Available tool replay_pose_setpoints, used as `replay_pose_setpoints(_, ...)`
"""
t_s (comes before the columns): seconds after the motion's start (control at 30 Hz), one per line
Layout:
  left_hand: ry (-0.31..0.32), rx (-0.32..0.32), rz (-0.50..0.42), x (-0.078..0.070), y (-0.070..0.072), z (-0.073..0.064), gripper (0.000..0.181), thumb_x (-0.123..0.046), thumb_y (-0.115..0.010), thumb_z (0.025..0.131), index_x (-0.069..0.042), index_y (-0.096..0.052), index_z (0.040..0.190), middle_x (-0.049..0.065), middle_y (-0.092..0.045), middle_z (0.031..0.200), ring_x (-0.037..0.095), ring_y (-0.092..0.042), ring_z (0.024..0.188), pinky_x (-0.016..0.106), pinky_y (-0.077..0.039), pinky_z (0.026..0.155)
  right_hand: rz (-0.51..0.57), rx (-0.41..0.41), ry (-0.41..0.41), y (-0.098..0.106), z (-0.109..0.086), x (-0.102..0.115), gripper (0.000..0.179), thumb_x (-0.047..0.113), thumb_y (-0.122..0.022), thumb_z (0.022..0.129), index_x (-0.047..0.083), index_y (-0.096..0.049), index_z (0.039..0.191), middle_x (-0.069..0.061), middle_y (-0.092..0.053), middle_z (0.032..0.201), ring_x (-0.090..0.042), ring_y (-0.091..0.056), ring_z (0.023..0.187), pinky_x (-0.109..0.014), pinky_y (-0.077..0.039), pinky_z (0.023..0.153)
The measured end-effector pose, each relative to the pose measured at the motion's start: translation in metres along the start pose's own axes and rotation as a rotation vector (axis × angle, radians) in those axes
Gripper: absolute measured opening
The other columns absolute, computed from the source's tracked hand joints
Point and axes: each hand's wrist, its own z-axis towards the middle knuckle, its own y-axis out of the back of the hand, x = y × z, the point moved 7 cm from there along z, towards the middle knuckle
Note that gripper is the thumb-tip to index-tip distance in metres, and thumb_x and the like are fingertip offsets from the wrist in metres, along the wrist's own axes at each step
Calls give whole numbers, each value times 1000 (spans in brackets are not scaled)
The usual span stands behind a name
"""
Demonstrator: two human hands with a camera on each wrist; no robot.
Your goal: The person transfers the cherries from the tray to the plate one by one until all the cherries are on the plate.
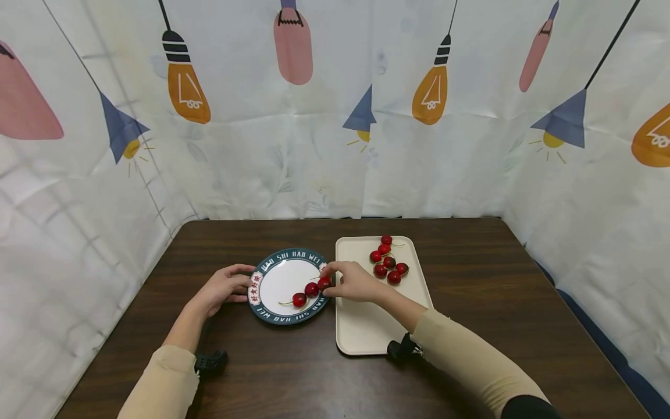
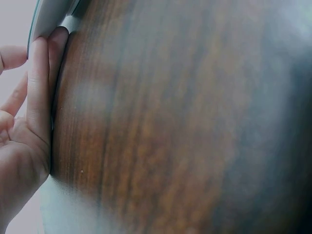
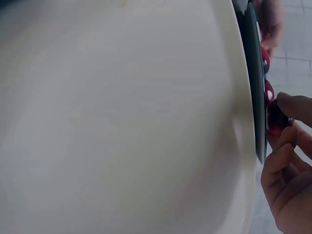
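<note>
A white plate (image 1: pixel 282 285) with a dark teal lettered rim lies on the table. Two red cherries rest on its right part: one cherry (image 1: pixel 299 299) with its stem to the left, and another cherry (image 1: pixel 311 289) beside it. Over the plate's right rim my right hand (image 1: pixel 353 282) pinches a dark red cherry (image 3: pixel 278 119) between thumb and fingers. My left hand (image 1: pixel 224 288) touches the plate's left edge with extended fingers, its fingertips at the rim in the left wrist view. Several more cherries (image 1: pixel 389 262) lie grouped on a cream rectangular tray (image 1: pixel 366 331), right of the plate.
The dark wooden table (image 1: pixel 282 372) carries both plate and tray, which stand close together. A printed curtain (image 1: pixel 314 157) hangs behind the table and along both sides. My right forearm (image 1: pixel 403 308) crosses above the tray.
</note>
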Motion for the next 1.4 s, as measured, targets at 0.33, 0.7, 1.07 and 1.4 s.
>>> replay_pose_setpoints(0.33, 1, -2, 3, 2, 1, 2, 57, -21, -63, 101, 0, -44, 150, 20, -59, 126, 23, -67, 95, 34, -61, 80, -24, 48, 13, -9, 9, 8, 30, 20, -80, 89, 14, -69, 117, 3, -68, 106, -19, -60, 95, -25, -52, 77)
replay_pose_setpoints(0.7, -9, 0, -7, -1, -2, 0, 57, -21, -64, 101, 0, -45, 150, 19, -60, 123, 23, -67, 95, 35, -62, 79, -54, 72, -13, -20, 23, 18, 30, 18, -81, 87, 14, -71, 115, 3, -70, 107, -14, -58, 91, -25, -51, 79)
replay_pose_setpoints(1.07, 6, -9, 3, -1, 0, 1, 53, -20, -64, 101, -2, -48, 148, 21, -59, 125, 25, -67, 95, 34, -61, 81, -78, 86, 16, -31, 32, 30, 29, 17, -81, 87, 15, -71, 114, 6, -70, 106, -11, -58, 102, -29, -48, 95)
replay_pose_setpoints(1.4, 5, -8, 10, 0, -1, -2, 55, -21, -64, 101, -1, -46, 149, 22, -58, 127, 25, -67, 94, 35, -61, 81, -69, 90, 25, -39, 38, 39, 31, 16, -82, 86, 14, -70, 115, 5, -71, 107, -13, -60, 104, -26, -48, 92)
